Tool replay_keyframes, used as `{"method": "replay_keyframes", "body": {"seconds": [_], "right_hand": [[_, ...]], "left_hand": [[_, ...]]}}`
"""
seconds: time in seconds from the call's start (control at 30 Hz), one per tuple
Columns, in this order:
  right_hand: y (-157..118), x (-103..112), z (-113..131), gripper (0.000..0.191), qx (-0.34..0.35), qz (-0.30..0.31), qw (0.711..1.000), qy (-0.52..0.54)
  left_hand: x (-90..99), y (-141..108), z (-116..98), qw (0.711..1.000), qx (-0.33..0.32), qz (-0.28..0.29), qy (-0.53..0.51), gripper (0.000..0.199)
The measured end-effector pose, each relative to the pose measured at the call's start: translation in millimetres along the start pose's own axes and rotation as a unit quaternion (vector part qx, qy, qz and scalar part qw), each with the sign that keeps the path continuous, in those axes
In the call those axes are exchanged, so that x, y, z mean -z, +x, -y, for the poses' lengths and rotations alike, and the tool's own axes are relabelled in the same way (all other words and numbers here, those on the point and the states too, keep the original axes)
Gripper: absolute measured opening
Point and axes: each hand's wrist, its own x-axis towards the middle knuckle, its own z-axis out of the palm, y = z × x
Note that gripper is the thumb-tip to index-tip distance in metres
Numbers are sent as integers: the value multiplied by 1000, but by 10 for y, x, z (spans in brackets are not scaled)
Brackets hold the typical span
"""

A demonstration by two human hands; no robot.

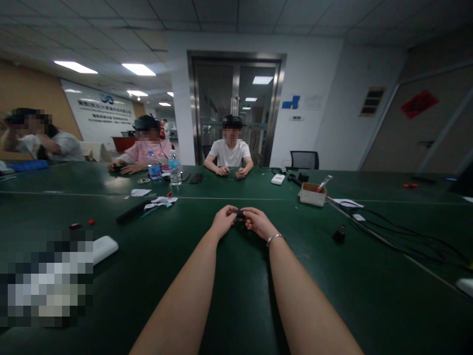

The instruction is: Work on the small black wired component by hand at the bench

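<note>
A small black object (240,214), its kind too small to make out, is held between my two hands just above the dark green table (244,276). My left hand (224,220) has its fingers closed on the object's left end. From the other side, my right hand (258,223) pinches the right end, with a silver bracelet (276,238) around that wrist. Both forearms stretch forward over the table. My fingers cover much of the object.
Left lie a black long item (131,212), papers (160,201) and a white rounded device (105,249). Two bottles (175,170) stand farther back. To the right are a small box (312,195), black cables (391,227) and a black piece (339,234). People sit across the table.
</note>
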Motion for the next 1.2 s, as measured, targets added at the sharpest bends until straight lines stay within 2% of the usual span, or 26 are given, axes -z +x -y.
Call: {"method": "replay_keyframes", "body": {"seconds": [0.3,0.53,0.77,1.0,1.2], "right_hand": [[5,1,3,13,-2,1,1000,-5],[8,10,1,13,-1,8,1000,-2],[14,12,-7,12,-4,4,1000,-2],[7,4,5,12,-3,5,1000,1],[14,14,-4,13,-1,9,1000,6]], "left_hand": [[-12,8,1,1000,16,16,3,23],[3,-6,-14,1000,-3,-15,-3,28],[-21,23,18,1000,19,-1,-11,20],[-5,4,-4,999,24,8,33,24],[-11,0,-14,1000,11,1,24,22]]}}
